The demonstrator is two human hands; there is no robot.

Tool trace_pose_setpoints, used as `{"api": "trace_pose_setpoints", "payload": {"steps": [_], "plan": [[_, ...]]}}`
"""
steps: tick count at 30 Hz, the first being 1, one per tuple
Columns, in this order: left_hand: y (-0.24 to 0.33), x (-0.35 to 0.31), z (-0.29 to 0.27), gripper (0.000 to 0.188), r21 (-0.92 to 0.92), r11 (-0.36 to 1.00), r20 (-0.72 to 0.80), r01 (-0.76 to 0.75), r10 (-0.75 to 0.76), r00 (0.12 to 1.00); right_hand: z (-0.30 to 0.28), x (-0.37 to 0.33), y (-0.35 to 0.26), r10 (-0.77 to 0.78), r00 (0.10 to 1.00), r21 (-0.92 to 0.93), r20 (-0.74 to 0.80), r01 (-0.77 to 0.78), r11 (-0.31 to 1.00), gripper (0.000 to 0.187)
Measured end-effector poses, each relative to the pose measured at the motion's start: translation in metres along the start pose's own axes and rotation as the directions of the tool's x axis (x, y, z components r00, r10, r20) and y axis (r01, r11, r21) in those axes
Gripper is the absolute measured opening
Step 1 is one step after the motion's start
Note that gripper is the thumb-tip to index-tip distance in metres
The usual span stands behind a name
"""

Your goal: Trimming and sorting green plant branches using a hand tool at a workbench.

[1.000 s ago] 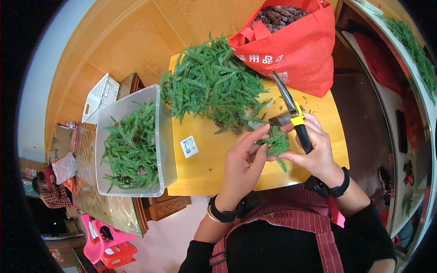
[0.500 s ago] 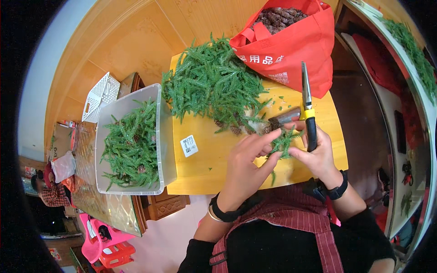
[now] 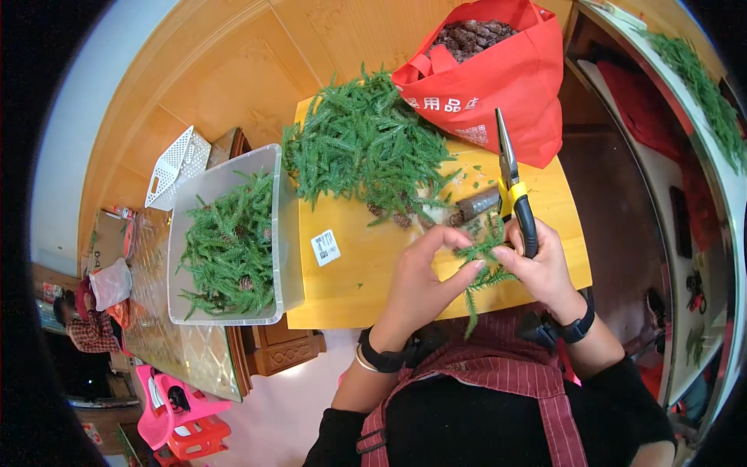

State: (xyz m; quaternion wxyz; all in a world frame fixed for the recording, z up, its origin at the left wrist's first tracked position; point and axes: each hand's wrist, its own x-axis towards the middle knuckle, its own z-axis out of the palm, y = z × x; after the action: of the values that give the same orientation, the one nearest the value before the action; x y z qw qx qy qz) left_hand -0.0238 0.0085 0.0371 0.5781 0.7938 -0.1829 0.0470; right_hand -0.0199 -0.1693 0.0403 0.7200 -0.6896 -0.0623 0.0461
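My right hand (image 3: 543,263) holds long-nose pliers (image 3: 507,156) with yellow and black handles, their jaws pointing up. The same hand pinches a green artificial pine sprig (image 3: 492,268) near its thumb. My left hand (image 3: 424,274) curls in from the other side, its thumb and fingertips on the sprig; the exact contact is partly hidden by needles. Just beyond the hands lies a brown, clear-wrapped roll (image 3: 476,204). Small pine cones (image 3: 402,221) rest at the near edge of a large heap of green sprigs (image 3: 369,140) on the yellow wooden table (image 3: 342,300).
A translucent bin (image 3: 292,272) at the left holds sprigs and pine cones. The red bag (image 3: 498,101) at the back right is filled with pine cones. A white label (image 3: 325,247) lies on the table. A white basket (image 3: 177,167) and pink stool (image 3: 159,412) stand farther left.
The sprig has turned and spread, showing more of its branches. The pliers have tilted and moved slightly left in my right hand. My left fingers have shifted around the sprig.
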Motion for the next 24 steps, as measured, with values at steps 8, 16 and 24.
{"api": "trace_pose_setpoints", "payload": {"steps": [8,16,24], "plan": [[0.002,-0.013,0.000,0.017,-0.335,0.930,-0.029,0.153,-0.172,0.985,-0.035,-0.005,-0.001,-0.028,0.999,-0.286,0.039,0.038,0.958,0.026],[0.016,-0.019,-0.006,0.016,0.037,0.995,-0.144,-0.094,0.099,0.985,-0.088,-0.016,0.037,-0.176,0.984,-0.964,0.000,0.047,0.262,0.027],[0.031,-0.037,-0.009,0.016,0.040,0.991,-0.179,-0.124,0.130,0.975,-0.095,-0.019,0.060,-0.213,0.977,-0.990,-0.031,-0.001,0.141,0.029]]}}
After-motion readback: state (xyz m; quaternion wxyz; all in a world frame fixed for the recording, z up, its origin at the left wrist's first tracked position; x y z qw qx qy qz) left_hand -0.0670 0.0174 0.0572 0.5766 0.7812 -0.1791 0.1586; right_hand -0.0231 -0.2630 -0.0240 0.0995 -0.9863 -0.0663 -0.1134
